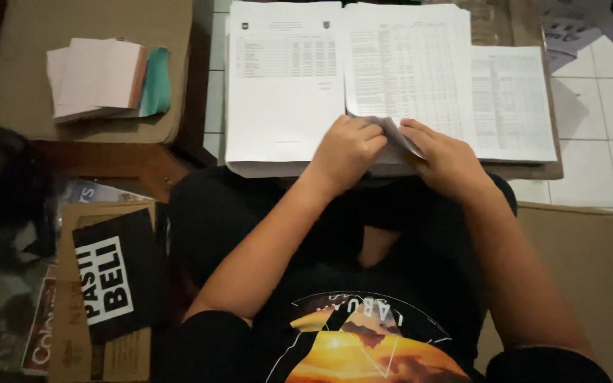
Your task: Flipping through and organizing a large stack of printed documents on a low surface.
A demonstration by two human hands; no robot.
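Three stacks of white printed sheets lie side by side ahead of me: a left stack [278,99], a middle stack [406,71] and a right stack [512,99]. My left hand [345,152] and my right hand [445,152] meet at the near edge of the middle stack. Both pinch a curled, lifted corner of paper [395,135] between their fingers. My forearms reach forward over my crossed legs in dark clothing.
A cardboard box [79,71] at the upper left carries pink and green booklets [101,78]. Black-and-white printed packaging [111,280] lies at the lower left. Brown cardboard [590,269] sits to my right, with white floor tiles [604,120] beyond.
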